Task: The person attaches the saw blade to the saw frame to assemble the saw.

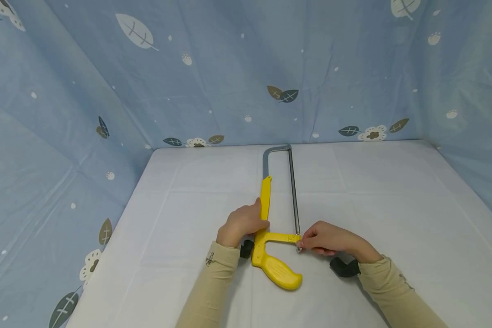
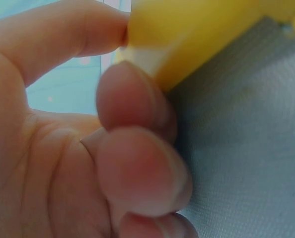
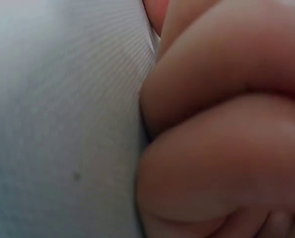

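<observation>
Hacksaw [image 1: 259,253]: lies on the white cloth [image 1: 393,205], centre to lower centre of the picture, yellow handle [image 1: 282,273] lowest.
Left hand [image 1: 243,221]: left of lower centre — clamped on the yellow saw frame [image 1: 266,193].
Right hand [image 1: 330,238]: right of lower centre — pinching the small metal fitting [image 1: 299,249] below the blade [image 1: 294,193].
Backdrop [image 1: 229,68]: blue leaf-printed fabric, across the top.

The right grip [image 3: 219,144] is curled beside white cloth [image 3: 58,124].
</observation>
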Tool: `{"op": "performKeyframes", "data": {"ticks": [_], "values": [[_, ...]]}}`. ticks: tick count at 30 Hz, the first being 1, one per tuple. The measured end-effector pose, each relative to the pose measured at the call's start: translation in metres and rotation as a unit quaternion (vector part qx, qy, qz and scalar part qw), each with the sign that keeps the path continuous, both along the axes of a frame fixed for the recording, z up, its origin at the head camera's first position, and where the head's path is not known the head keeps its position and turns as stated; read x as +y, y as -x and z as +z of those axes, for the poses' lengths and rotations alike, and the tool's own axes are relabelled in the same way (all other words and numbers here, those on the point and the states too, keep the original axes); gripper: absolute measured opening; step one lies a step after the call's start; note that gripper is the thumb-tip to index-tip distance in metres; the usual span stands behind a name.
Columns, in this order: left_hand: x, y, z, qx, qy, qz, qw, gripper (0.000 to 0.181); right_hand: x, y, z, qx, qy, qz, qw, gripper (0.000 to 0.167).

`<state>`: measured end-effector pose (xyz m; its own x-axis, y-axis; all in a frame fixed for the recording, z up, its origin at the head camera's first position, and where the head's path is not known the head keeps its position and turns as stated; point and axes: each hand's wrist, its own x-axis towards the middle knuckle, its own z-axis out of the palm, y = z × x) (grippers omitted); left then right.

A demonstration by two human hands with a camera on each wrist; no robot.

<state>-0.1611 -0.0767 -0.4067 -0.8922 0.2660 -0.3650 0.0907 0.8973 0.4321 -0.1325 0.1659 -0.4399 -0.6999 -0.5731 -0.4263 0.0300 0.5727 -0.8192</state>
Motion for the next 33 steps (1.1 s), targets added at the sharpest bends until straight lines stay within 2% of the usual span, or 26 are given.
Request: {"op": "performKeyframes", "data": {"ticks": [12, 18, 30, 33], "values": [[0.0011, 0.0010, -0.0046, 0.002, 0.008, -0.003, 1.0000, 0.079, 0.0029, -0.0023, 0.0016, -0.002, 0.016, 0.031, 0.9994, 0.027], [0.0001, 0.0014, -0.0022, 0.006, 0.006, 0.003, 1.0000, 0.079, 0.0031, -0.0005, 0.0018, 0.009, 0.030, 0.042, 0.9986, 0.020], [0.0008, 0.0007, -0.0029, 0.002, 0.004, 0.009, 0.9999, 0.079, -0.0004, 0.0000, 0.0021, 0.014, -0.001, 0.001, 0.9999, 0.023], [0.0012, 0.0002, -0.0023, 0.005, 0.007, 0.009, 0.9999, 0.079, 0.0001, 0.0007, 0.0000, 0.011, 0.004, 0.000, 0.9999, 0.023]]}}
